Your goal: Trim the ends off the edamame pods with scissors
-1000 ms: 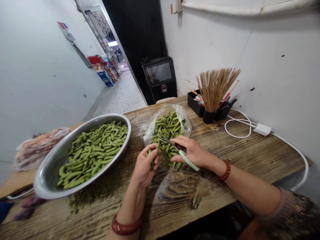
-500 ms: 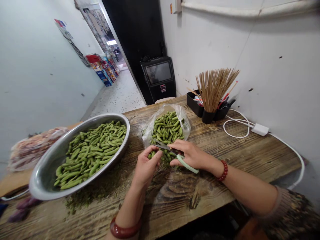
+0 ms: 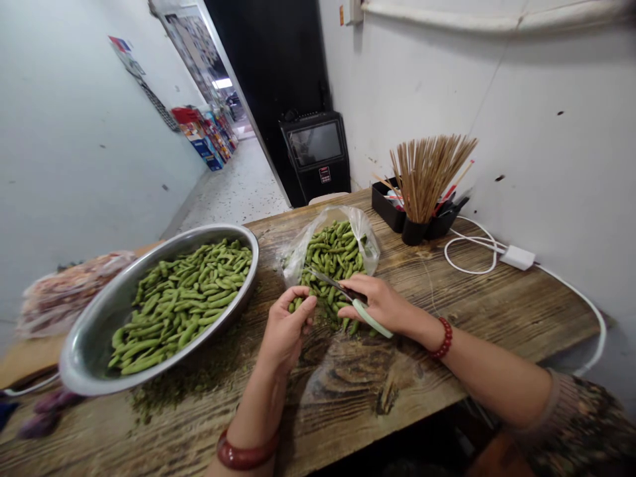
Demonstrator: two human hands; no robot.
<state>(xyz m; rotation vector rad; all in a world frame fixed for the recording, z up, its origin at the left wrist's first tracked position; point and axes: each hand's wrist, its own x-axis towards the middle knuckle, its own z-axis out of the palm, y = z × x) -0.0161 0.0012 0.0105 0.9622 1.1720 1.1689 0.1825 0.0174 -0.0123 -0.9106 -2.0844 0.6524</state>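
Pinched between the fingers of my left hand (image 3: pixel 292 321) is a green edamame pod (image 3: pixel 295 305), partly hidden by the fingers. My right hand (image 3: pixel 377 301) is closed on scissors (image 3: pixel 370 319) with pale green handles, their dark blades pointing up and left over the pods. Just beyond both hands lies a clear plastic bag (image 3: pixel 368 228), its mouth spread, with a heap of edamame pods (image 3: pixel 335 245) spilling toward me. To the left, a large oval metal basin (image 3: pixel 79 361) holds many more pods.
Green trimmings (image 3: pixel 169 394) litter the wooden table (image 3: pixel 342 424) below the basin. A black holder (image 3: pixel 415 232) with wooden skewers (image 3: pixel 430 175) stands at the back right, beside a white cable (image 3: pixel 462 268). Bagged meat-like pieces (image 3: pixel 64 295) lie far left. A black speaker-like box (image 3: pixel 318 156) stands behind.
My left hand has drawn slightly left and down, away from the scissors. The blades, earlier at the left fingertips, now point over the pods in the bag.
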